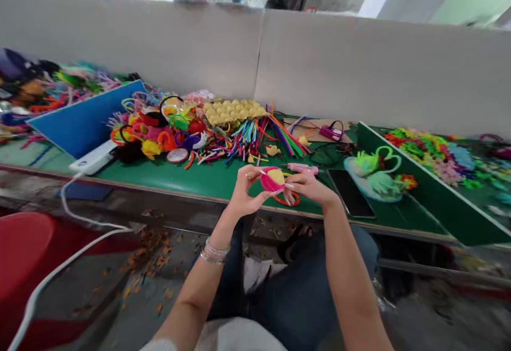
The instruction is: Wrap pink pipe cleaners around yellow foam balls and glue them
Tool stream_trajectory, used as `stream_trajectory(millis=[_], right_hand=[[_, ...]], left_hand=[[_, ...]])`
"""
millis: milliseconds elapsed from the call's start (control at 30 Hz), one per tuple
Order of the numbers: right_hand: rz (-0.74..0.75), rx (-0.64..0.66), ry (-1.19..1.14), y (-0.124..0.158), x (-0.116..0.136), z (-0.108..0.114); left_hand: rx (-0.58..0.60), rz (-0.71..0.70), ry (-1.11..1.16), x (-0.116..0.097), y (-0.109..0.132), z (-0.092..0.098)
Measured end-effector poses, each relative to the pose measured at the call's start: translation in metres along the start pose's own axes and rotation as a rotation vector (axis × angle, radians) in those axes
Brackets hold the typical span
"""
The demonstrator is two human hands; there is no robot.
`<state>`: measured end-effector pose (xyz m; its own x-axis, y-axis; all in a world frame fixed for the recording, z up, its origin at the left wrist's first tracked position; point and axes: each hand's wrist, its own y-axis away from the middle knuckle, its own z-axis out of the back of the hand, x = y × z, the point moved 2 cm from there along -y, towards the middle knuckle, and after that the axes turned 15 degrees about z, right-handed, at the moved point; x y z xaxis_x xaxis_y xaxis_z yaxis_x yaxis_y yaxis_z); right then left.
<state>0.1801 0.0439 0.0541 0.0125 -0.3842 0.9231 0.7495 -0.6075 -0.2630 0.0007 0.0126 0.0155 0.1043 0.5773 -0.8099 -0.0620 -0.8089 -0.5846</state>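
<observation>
Pink piece (272,179), edges partly hidden, pinched by left grip (246,193) and right grip (313,188)

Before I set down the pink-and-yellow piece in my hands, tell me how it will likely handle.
The pink-and-yellow piece is probably light: the left hand and right hand only pinch it. It may give under a squeeze, since its pink part looks built of strands. Its rounded outline suggests it could rock or roll.
</observation>
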Motion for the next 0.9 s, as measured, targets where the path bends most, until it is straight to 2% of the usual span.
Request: stream_trajectory(millis=[233,433,533,700,900], right_hand=[[0.061,0.018,0.032,0.0,-0.002,0.005],[0.02,0.008,0.058,-0.001,-0.003,0.005],[-0.021,-0.01,0.103,-0.002,-0.006,0.005],[-0.081,-0.076,0.206,-0.004,-0.015,0.008],[-0.133,-0.013,0.233,-0.006,-0.016,0.004]], left_hand=[[0.085,-0.136,-0.183,-0.011,-0.002,0.007],[0.069,-0.128,-0.196,-0.016,0.001,0.009],[0.076,-0.082,-0.203,-0.019,0.002,0.008],[0.161,0.085,-0.221,-0.019,0.002,0.009],[0.133,0.256,-0.13,0.001,0.004,0.016]])
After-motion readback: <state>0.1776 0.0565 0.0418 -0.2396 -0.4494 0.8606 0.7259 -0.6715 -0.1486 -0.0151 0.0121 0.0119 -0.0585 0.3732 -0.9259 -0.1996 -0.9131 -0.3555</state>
